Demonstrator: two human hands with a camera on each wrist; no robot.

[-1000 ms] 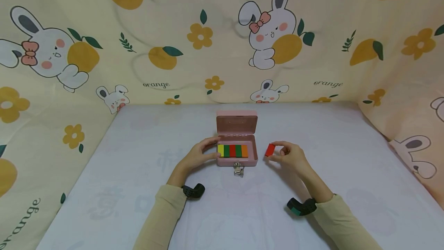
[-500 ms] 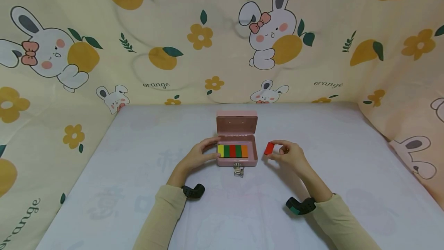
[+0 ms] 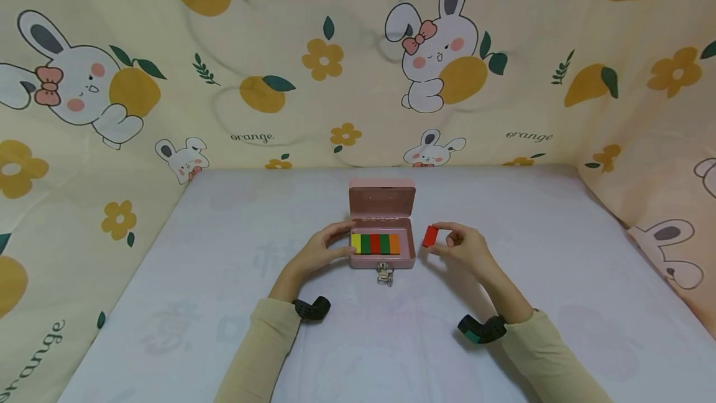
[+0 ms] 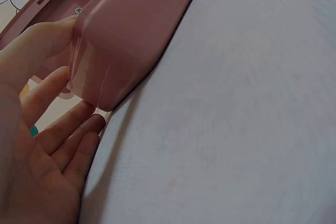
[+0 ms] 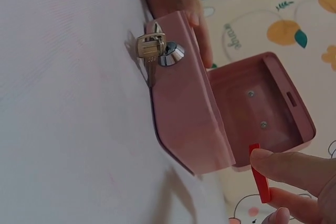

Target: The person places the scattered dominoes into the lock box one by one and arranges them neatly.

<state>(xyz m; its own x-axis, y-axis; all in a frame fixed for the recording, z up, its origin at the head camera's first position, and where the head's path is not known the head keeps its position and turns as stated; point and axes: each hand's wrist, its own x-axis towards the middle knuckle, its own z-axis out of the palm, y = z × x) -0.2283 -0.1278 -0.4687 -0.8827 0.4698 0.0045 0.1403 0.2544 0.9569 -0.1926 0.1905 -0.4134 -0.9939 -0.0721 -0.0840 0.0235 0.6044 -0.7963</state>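
A pink cash box (image 3: 366,262) stands with its lid (image 3: 381,204) raised. Flat coloured blocks (image 3: 375,244) lie in a row inside it: yellow, green, red, green and orange. My left hand (image 3: 316,252) holds the box by its left end; in the left wrist view its thumb and fingertips meet the pink wall (image 4: 128,40). To the right of the box, my right hand (image 3: 468,249) pinches a red block (image 3: 430,236) between thumb and finger, tilted and raised above the table. The right wrist view shows that red block (image 5: 259,174) edge-on, near the open lid.
Keys (image 5: 151,48) hang from the lock at the front of the box. A white cloth (image 3: 358,341) covers the table. Behind it and along both sides rises a cream curtain (image 3: 358,30) printed with rabbits and oranges. Each wrist wears a black device (image 3: 482,329).
My right hand has moved slightly left and up, bringing the red block closer to the right side of the box. The left hand and the box have stayed put.
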